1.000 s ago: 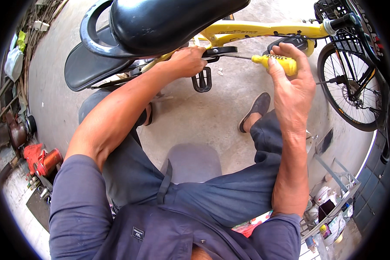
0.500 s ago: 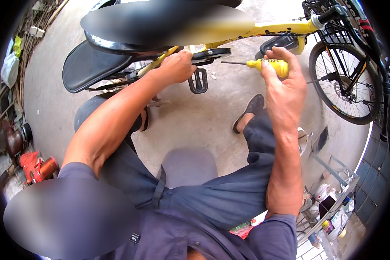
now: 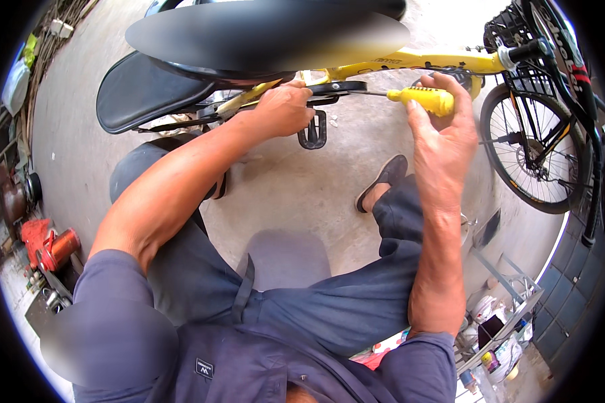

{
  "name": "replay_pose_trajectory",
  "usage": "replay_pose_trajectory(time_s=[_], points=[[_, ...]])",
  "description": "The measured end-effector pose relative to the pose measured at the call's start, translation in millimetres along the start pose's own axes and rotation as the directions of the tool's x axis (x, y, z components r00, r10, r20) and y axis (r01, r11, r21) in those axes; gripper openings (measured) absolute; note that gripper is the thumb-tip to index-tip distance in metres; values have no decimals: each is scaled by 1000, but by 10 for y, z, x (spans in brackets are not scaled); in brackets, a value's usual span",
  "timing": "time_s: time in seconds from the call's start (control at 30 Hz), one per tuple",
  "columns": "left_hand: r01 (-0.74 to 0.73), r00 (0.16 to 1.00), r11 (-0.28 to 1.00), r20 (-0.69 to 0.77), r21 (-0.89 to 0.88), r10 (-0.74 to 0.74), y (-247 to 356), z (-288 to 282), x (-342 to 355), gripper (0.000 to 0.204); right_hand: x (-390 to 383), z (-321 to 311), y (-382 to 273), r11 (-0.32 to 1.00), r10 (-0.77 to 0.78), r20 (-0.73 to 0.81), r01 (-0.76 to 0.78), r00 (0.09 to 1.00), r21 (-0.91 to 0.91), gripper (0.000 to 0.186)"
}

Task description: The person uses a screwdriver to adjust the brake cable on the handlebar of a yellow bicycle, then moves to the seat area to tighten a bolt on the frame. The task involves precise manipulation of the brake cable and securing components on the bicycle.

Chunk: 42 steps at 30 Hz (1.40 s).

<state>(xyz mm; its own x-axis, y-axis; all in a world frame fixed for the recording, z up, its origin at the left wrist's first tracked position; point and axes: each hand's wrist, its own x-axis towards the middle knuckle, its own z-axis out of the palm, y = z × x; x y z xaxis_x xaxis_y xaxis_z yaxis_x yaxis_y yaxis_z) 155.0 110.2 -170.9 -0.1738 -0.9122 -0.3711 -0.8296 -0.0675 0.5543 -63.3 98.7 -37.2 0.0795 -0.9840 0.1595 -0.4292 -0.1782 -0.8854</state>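
Observation:
A yellow-framed bike (image 3: pixel 444 62) stands across the top of the view, with a black pedal (image 3: pixel 312 136) hanging below its black chain guard (image 3: pixel 343 87). My left hand (image 3: pixel 284 111) is at the bike's middle, its fingers curled in beside the rear end of the guard; what they grip is hidden. In my right hand (image 3: pixel 444 151) is a screwdriver (image 3: pixel 429 101) with a yellow handle, pinched between thumb and fingers. Its thin shaft points left and meets the front end of the guard in the view; whether the tip touches cannot be told.
A black padded seat (image 3: pixel 151 91) sticks out at the bike's left end. At the right stands another bicycle's front wheel (image 3: pixel 534 148). A metal rack (image 3: pixel 511 302) with assorted items is at lower right. Red tools or parts (image 3: pixel 50 245) lie at far left, near bundled sticks (image 3: pixel 54 30).
The screwdriver's tip, earlier apart from the chain guard, now reaches its front end in the view. My left hand has shifted slightly right. The pedal appears turned.

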Motion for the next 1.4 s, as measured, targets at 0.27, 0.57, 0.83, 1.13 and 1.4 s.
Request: replay_pose_trajectory(time_s=[0.27,0.57,0.83,1.13,1.4], points=[[-81,958,995,-281,-60,60,71,193,59,35,-54,11,-97,996,-65,49,68,997,-62,46],[22,863,970,-485,-241,-140,56,447,254,25,-46,59,-85,988,-148,68,151,987,-42,49],[1,879,959,-457,-283,-135,230,527,388,31,-6,98,5,975,-220,50,221,974,-16,49],[70,883,954,-427,-292,-196,231,531,440,32,26,150,88,964,-264,59,265,963,0,48],[69,897,947,-396,-315,-197,231,507,421,36,27,184,41,967,-253,67,252,965,22,47]])
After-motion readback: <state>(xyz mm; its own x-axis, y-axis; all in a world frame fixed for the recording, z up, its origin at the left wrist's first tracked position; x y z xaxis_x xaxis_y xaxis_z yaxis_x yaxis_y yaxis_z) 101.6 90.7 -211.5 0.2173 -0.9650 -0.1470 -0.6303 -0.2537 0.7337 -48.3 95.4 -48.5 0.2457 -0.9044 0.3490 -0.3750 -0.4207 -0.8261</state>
